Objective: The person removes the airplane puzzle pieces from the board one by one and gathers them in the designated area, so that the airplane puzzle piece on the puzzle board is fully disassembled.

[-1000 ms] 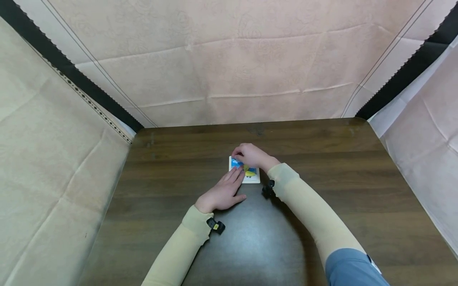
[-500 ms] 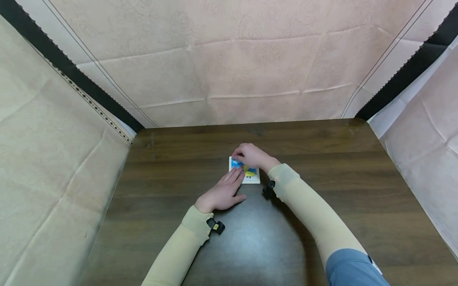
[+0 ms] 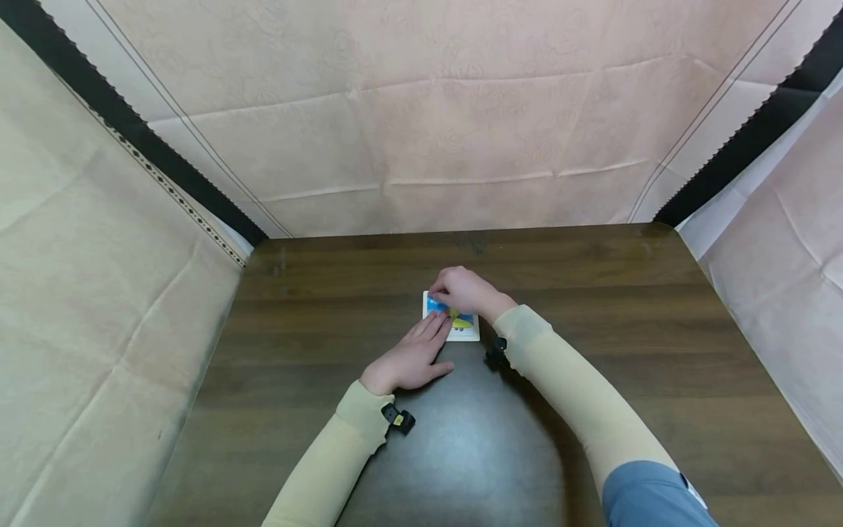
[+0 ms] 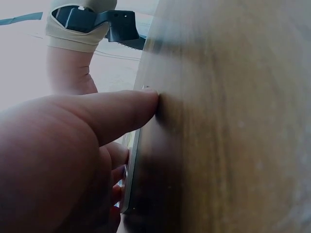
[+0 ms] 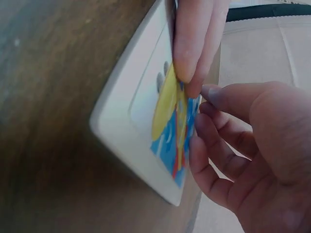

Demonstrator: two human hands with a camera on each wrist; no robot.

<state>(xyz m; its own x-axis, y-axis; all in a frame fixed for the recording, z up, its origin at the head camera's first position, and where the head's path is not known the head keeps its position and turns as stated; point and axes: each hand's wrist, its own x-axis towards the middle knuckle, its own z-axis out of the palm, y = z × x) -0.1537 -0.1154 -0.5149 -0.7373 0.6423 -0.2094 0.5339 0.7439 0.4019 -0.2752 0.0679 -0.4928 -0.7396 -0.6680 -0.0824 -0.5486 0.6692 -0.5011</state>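
A small white-bordered picture board [image 3: 465, 335] with rounded corners lies on the wooden table, its picture blue, yellow and red. My left hand [image 3: 410, 356] reaches over its near left part, fingers straight and resting on the picture; the thumb points out to the side over the table. My right hand [image 3: 466, 290] is at the far left corner, fingers curled, thumb and forefinger close together at the edge. In the right wrist view those curled fingers [image 5: 214, 121] touch the board's blue end beside the left fingertips [image 5: 187, 68]. Anything small between thumb and forefinger is hidden.
The brown tabletop [image 3: 316, 307] stretches out on both sides of the board. Pale cloth screens [image 3: 454, 146] stand behind and at both sides, with dark strips at the corners. Each wrist carries a small black camera [image 3: 399, 419].
The whole head view shifts slightly down. Both hands and the board keep the same places relative to each other.
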